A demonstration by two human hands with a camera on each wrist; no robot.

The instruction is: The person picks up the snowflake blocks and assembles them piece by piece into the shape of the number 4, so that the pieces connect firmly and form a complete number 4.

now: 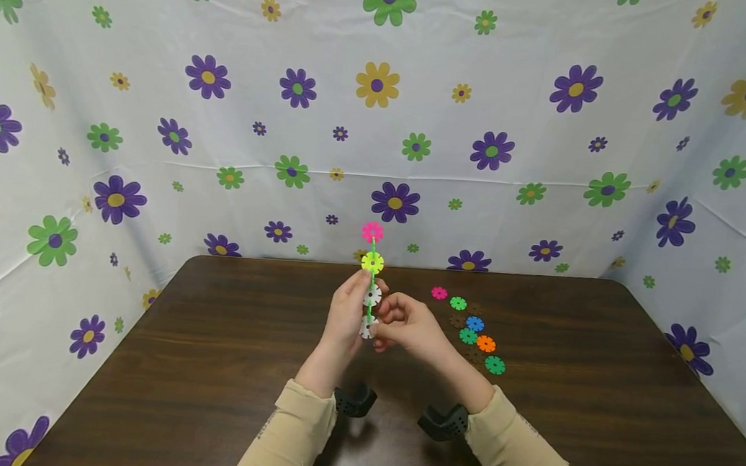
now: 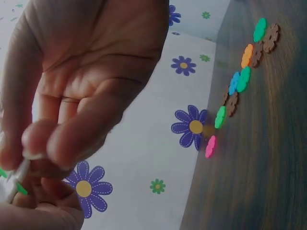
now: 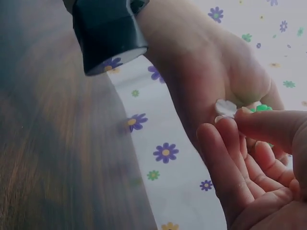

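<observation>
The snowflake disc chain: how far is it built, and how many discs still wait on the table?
Done: the chain already has pink, yellow and white discs joined. In hand: both hands, left hand and right hand, hold its lower end. Left: about nine loose discs lie on the table.

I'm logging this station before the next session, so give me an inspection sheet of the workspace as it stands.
Surface: dark wooden table, bare wood around the hands.
Job's things: upright chain of interlocking discs, pink on top, then yellow, then white ones, with green pieces edge-on between them, held above the table.
Clutter: loose discs in a row right of the hands: pink, green, blue, orange and brown ones.
Grippers: left hand pinches the chain mid-way; right hand pinches its lower white disc.
Cables: nothing seen.
Surroundings: white flower-print cloth behind and on both sides of the table.
</observation>
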